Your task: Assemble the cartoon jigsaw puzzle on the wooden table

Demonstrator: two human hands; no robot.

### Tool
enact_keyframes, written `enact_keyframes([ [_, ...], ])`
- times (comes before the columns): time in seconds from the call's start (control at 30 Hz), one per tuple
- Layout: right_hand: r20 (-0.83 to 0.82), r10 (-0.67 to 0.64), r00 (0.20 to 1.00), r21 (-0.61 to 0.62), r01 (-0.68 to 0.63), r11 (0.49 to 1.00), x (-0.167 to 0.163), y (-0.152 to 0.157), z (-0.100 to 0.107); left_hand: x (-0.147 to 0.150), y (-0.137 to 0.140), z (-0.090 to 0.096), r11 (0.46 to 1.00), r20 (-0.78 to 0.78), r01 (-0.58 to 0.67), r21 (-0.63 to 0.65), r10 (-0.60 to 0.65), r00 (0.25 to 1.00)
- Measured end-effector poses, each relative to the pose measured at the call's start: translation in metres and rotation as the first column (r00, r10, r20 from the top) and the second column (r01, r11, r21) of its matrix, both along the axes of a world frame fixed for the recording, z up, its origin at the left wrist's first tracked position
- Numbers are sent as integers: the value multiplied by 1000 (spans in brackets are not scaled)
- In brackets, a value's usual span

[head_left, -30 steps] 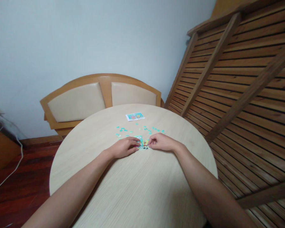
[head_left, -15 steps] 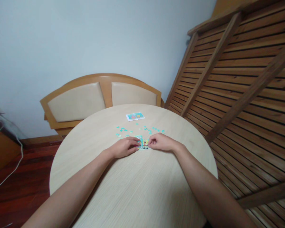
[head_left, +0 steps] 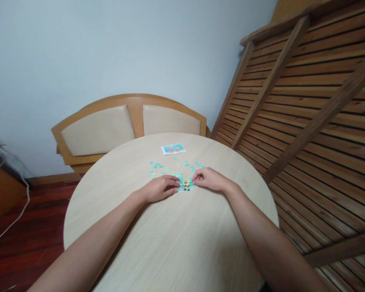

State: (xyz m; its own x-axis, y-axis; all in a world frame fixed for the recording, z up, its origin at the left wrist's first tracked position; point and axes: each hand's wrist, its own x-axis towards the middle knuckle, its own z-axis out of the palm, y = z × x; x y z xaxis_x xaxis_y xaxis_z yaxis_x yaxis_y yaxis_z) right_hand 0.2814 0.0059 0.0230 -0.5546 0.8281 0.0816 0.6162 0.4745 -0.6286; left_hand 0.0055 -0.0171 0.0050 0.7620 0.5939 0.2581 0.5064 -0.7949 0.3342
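No text, number, label, brand or sign can be read. The rectangular, white-edged card with a turquoise printed front [head_left: 173,149], lying towards the far edge of the round, pale wood-grained surface [head_left: 170,235], bears pink and yellow figures, any lettering too small to make out. On the partly covered turquoise-and-yellow jigsaw picture [head_left: 186,185] and the small loose turquoise jigsaw pieces [head_left: 156,166], likewise, no wording is legible.

The person's left forearm [head_left: 100,238] and right forearm [head_left: 263,227], both bare, reach forward and slant inward. The left hand [head_left: 160,189] faces palm down, fingers lightly bent and thumb set apart; the right hand [head_left: 209,179] curls, thumb and index fingertips close together, its grip unclear.
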Motion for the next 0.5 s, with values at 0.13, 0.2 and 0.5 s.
enact_keyframes([
  [0.13,11,-301,953,189,294,937,21,14,-4,0,-2,2,999,4,33,-2,-33,999],
  [0.2,11,-443,896,227,430,874,34,22,-9,0,-3,2,999,10,48,-1,-48,999],
  [0.5,56,-418,907,317,381,869,35,37,-34,2,-5,5,998,38,68,-2,-68,997],
])
